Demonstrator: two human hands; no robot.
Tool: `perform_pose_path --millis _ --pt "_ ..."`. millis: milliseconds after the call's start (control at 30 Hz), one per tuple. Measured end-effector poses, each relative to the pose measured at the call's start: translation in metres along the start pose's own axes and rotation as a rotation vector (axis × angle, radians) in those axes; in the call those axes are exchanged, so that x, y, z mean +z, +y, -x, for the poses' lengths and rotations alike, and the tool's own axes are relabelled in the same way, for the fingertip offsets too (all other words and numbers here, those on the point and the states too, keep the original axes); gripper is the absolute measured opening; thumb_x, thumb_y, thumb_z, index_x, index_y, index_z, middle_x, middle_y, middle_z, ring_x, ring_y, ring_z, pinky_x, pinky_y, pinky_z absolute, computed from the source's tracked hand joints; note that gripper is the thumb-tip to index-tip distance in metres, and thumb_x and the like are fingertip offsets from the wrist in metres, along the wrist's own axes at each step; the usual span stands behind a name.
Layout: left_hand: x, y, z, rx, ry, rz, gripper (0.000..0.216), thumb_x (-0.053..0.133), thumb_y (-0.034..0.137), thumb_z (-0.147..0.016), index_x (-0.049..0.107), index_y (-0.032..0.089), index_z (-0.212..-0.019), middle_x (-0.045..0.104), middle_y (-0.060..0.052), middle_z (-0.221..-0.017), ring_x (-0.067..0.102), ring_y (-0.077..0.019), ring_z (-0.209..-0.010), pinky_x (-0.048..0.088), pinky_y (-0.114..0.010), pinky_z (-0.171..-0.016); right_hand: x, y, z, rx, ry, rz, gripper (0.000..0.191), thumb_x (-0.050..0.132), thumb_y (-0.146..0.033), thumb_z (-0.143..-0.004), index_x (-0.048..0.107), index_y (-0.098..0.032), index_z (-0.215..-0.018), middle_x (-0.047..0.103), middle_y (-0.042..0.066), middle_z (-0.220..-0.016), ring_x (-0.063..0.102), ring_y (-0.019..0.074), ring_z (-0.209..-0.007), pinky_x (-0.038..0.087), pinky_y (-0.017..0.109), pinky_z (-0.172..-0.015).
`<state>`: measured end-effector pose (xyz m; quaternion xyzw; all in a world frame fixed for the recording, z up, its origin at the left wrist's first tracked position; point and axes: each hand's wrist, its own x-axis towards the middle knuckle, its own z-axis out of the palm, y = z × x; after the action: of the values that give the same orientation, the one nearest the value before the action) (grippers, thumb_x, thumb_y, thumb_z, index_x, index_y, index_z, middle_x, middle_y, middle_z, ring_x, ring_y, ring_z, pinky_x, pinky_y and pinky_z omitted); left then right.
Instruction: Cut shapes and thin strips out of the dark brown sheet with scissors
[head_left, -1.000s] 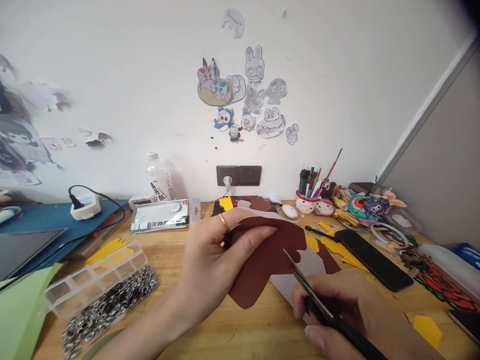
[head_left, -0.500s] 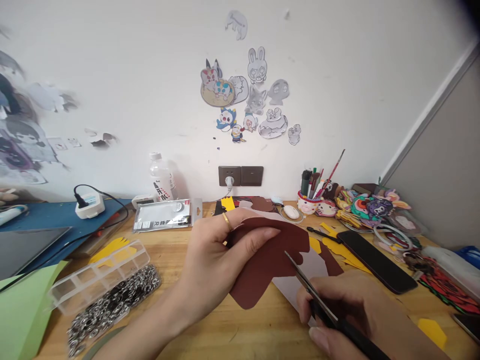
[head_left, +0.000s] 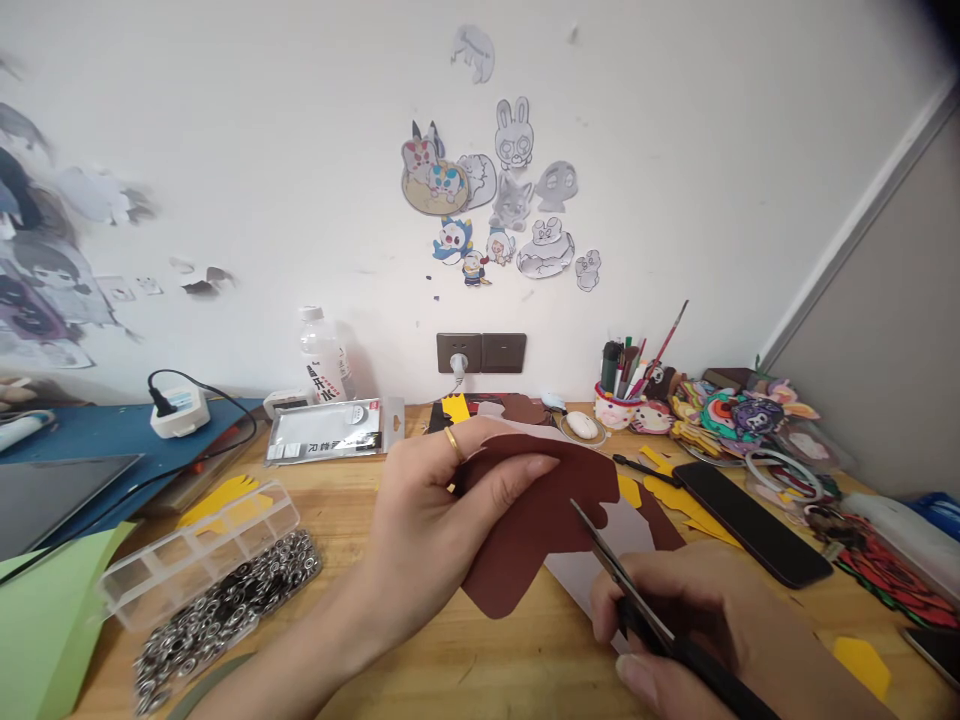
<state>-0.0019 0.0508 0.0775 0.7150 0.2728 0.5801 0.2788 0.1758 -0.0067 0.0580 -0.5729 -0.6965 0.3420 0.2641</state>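
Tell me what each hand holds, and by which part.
Left hand pinches the brown paper cutout at its upper edge; right hand holds scissors by the handles.

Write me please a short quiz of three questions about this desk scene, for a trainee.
1. True or false: the left hand holds the brown sheet.
2. What does the right hand grip? A) a pen B) scissors C) a phone
3. Fill in: the ring on the left hand is ___ in colour.
Key: 1 true; 2 B; 3 gold.
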Motion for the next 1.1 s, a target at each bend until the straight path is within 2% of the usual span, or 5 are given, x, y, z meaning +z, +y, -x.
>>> perform_pose_path --millis 100,233,533,900,1100 --pt "0.001 0.000 0.001 0.002 -0.002 -0.010 0.018 0.058 0.013 -0.075 0.063 0.029 -0.080 0.066 0.013 -0.075 0.058 -0.0019 -0.064 0.044 -0.006 -0.056 0.000 -0.001 -0.001 0.052 -0.065 0.008 0.014 0.053 -0.015 -0.054 0.058 -0.022 -0.066 0.057 0.000 -0.062 0.052 0.0195 -0.066 0.031 0.019 -0.038" --pt "0.001 0.001 0.001 0.025 0.016 -0.026 0.018 0.059 0.013 -0.074 0.063 0.029 -0.080 0.066 0.014 -0.076 0.058 -0.0006 -0.064 0.043 -0.004 -0.057 -0.002 -0.003 0.001 0.057 -0.089 -0.099 0.015 0.053 -0.022 -0.054 0.058 -0.024 -0.068 0.049 -0.002 -0.055 0.047 0.0173 -0.056 0.030 0.021 -0.040" --pt "0.002 0.002 0.002 0.006 0.012 -0.027 0.017 0.059 0.013 -0.074 0.063 0.029 -0.080 0.067 0.014 -0.073 0.058 -0.0018 -0.060 0.044 -0.005 -0.053 -0.005 0.000 0.003 0.099 -0.084 -0.114 0.019 0.057 -0.025 -0.052 0.061 -0.029 -0.070 0.052 -0.004 -0.053 0.044 0.0160 -0.047 0.034 0.023 -0.041" --pt "0.001 0.005 0.003 -0.041 0.010 -0.097 0.009 0.060 0.019 -0.073 0.065 0.024 -0.078 0.068 0.004 -0.072 0.061 -0.0102 -0.060 0.047 -0.017 -0.051 -0.001 -0.011 0.000 0.110 -0.063 0.003 0.019 0.052 -0.015 -0.052 0.060 -0.022 -0.067 0.054 -0.001 -0.059 0.051 0.0193 -0.063 0.031 0.020 -0.039" --pt "0.002 0.005 0.002 -0.047 0.010 -0.063 0.010 0.060 0.018 -0.074 0.065 0.025 -0.078 0.068 0.007 -0.072 0.060 -0.0076 -0.059 0.046 -0.013 -0.050 -0.002 -0.010 0.001 0.068 -0.040 0.033 0.016 0.051 -0.012 -0.053 0.059 -0.022 -0.064 0.057 0.000 -0.063 0.053 0.0203 -0.067 0.032 0.019 -0.037"
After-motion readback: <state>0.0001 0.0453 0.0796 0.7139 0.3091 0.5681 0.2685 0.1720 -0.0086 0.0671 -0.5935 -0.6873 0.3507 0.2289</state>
